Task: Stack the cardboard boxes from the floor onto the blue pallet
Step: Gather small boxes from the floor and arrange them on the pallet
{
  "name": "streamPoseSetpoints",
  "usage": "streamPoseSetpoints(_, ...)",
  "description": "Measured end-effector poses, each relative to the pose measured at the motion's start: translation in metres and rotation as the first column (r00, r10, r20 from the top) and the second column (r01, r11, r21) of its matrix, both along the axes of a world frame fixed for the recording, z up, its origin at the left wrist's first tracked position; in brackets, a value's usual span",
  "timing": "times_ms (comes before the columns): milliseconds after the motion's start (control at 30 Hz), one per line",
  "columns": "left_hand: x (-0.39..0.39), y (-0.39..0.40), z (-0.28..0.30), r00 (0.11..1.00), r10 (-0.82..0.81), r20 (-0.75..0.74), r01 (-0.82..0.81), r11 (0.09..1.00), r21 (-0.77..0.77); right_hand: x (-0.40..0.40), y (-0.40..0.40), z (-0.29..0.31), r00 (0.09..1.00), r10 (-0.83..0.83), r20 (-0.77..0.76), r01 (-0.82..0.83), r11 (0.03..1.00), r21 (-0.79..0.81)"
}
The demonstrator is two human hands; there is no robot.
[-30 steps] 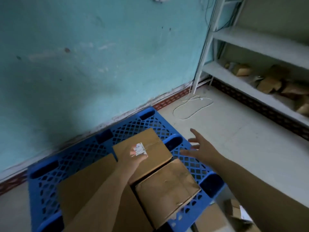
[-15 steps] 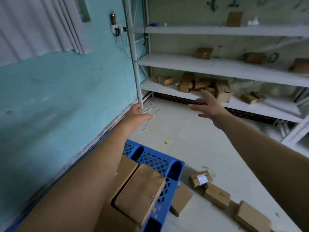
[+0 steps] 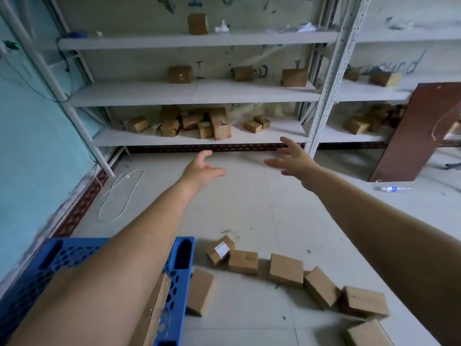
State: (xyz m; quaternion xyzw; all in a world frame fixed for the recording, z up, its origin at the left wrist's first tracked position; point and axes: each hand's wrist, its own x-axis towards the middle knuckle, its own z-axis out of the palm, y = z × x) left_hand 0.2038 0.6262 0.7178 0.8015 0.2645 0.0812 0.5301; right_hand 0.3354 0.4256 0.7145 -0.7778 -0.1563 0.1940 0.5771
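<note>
The blue pallet (image 3: 182, 275) sits at the lower left, largely covered by my left forearm; a cardboard box (image 3: 152, 315) on it shows beside the arm. Several cardboard boxes lie on the floor to its right: one with a white label (image 3: 219, 249), a square one (image 3: 285, 269), and one leaning against the pallet's edge (image 3: 199, 290). My left hand (image 3: 202, 168) and my right hand (image 3: 291, 158) are stretched forward, high above the floor, fingers spread and holding nothing.
White metal shelving (image 3: 189, 92) along the far wall carries more small boxes. A brown board (image 3: 411, 136) leans at the right. A white cable (image 3: 117, 193) loops on the floor by the teal wall, and a plastic bottle (image 3: 389, 188) lies at the right.
The view has swung right and up from the pallet toward the shelves and the floor boxes. My left hand left the box on the pallet, and both hands rose, empty and spread.
</note>
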Motion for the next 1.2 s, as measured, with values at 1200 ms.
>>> streamPoseSetpoints(1200,-0.067,0.143,-0.486,0.589,0.494,-0.639,-0.786,0.533,-0.312,0.043,0.269,-0.483,0.518,0.676,-0.524,-0.816,0.207,-0.539)
